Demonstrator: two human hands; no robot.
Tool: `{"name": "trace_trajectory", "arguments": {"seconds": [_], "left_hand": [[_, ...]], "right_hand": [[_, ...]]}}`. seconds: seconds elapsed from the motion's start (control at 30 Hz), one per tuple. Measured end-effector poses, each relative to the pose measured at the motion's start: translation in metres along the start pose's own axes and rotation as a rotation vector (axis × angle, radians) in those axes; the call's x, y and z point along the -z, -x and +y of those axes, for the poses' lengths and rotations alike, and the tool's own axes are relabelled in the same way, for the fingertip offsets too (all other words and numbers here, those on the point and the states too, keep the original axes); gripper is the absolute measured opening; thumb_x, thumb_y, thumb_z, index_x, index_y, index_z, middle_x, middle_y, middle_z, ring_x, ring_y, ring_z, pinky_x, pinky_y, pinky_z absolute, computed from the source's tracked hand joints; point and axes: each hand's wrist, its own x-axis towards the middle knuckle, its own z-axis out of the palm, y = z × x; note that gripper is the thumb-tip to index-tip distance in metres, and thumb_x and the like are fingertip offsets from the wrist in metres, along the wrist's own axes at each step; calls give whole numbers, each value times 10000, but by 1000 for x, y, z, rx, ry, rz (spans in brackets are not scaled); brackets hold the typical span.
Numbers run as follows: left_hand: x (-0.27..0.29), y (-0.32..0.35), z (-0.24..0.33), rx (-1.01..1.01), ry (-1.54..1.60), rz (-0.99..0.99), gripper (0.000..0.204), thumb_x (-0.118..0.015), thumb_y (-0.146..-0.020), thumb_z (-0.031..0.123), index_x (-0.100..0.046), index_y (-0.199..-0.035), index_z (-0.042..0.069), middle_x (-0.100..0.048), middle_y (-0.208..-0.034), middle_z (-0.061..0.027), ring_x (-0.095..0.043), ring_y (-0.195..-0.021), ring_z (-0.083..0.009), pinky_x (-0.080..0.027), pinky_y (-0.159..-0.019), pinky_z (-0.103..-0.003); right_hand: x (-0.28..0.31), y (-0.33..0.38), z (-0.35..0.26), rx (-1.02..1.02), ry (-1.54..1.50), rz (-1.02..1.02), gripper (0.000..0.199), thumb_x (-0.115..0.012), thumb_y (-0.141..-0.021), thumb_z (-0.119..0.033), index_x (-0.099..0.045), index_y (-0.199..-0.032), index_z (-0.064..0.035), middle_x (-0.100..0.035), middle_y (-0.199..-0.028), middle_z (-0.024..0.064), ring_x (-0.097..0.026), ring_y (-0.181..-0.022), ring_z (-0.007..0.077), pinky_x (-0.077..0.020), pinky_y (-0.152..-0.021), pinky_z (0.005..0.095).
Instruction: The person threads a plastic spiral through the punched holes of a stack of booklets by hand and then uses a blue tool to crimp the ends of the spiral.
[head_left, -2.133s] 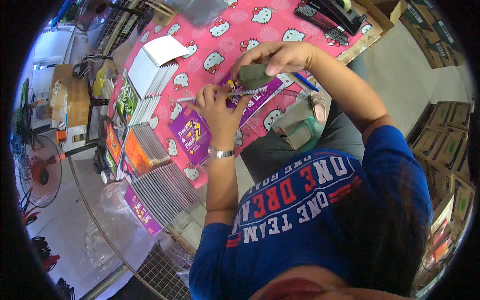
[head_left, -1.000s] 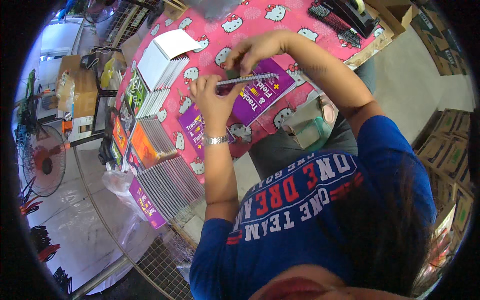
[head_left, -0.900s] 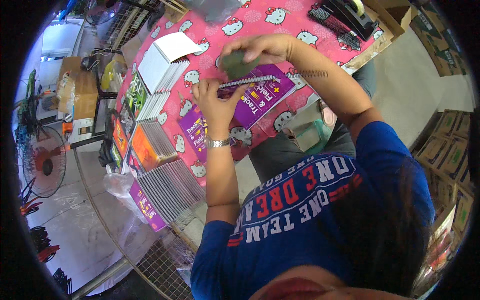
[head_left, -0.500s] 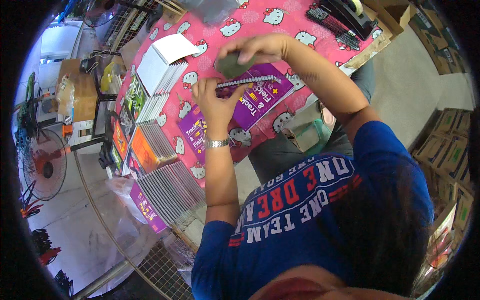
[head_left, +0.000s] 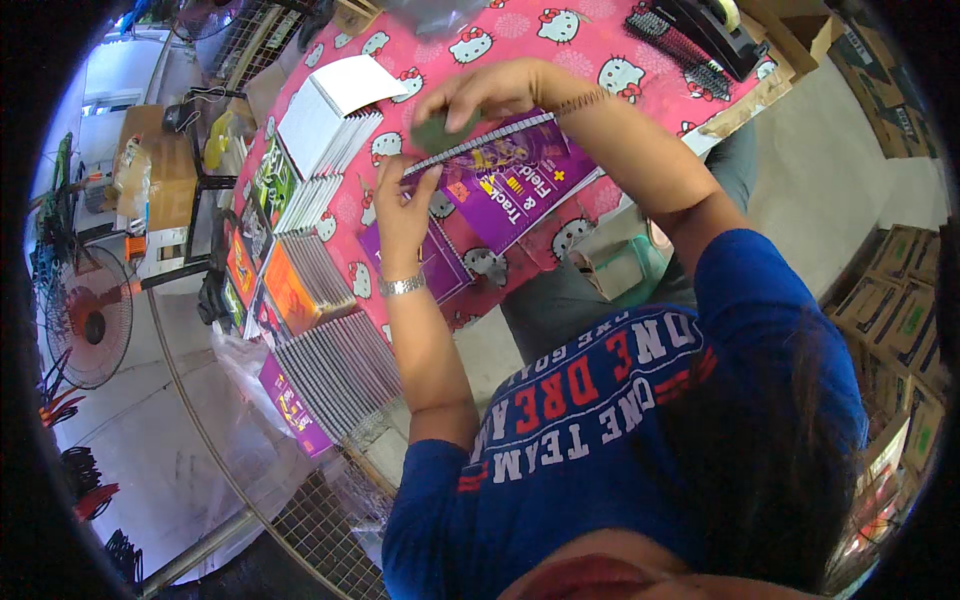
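Over the pink tablecloth (head_left: 560, 45), the left hand (head_left: 400, 205) pinches the purple notebook's (head_left: 520, 190) spiral edge (near end), while the right hand (head_left: 480, 95) clasps a dark green tool (head_left: 438, 132) just above it.

bare pink tablecloth (head_left: 590, 40) lies open beyond the purple notebook (head_left: 510, 190); rows of stacked notebooks (head_left: 320, 300) wall off the left side, black binding combs (head_left: 690, 50) and a tape dispenser (head_left: 715, 25) crowd the far right corner
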Motion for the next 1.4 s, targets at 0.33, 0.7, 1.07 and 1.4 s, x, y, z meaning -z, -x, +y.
{"name": "trace_trajectory", "arguments": {"seconds": [0.33,0.7,1.07,1.4], "left_hand": [[1,-6,-4,103,312,-67,185,-704,-827,25,-556,-940,31,-589,-789,-9,-551,-699,-76,-448,-615,-220],[-11,-2,1,159,375,146,166,-667,-870,52,-591,-1010,8,-620,-830,-29,-555,-621,-61,-453,-538,-200],[-30,31,1,152,332,423,185,-579,-945,135,-569,-1002,-40,-609,-922,-90,-614,-644,-120,-543,-513,-237],[-34,36,-10,106,329,521,208,-630,-895,49,-609,-1078,-48,-641,-814,-37,-575,-641,-76,-494,-546,-226]], "right_hand": [[-2,6,-10,10,-24,-113,468,-677,-794,-211,-579,-1200,0,-620,-1134,85,-577,-1058,162,-436,-945,307],[90,137,67,-230,1491,841,510,-732,-725,-429,-644,-1149,-159,-588,-1197,137,-576,-1051,335,-479,-877,439],[-79,219,118,-348,1286,1154,569,-707,-742,-236,-526,-1251,-57,-532,-1232,185,-489,-1177,357,-375,-1011,453],[-140,59,42,393,1195,700,592,-728,-686,-220,-569,-1221,-21,-570,-1202,168,-514,-1094,344,-419,-973,427]]}}
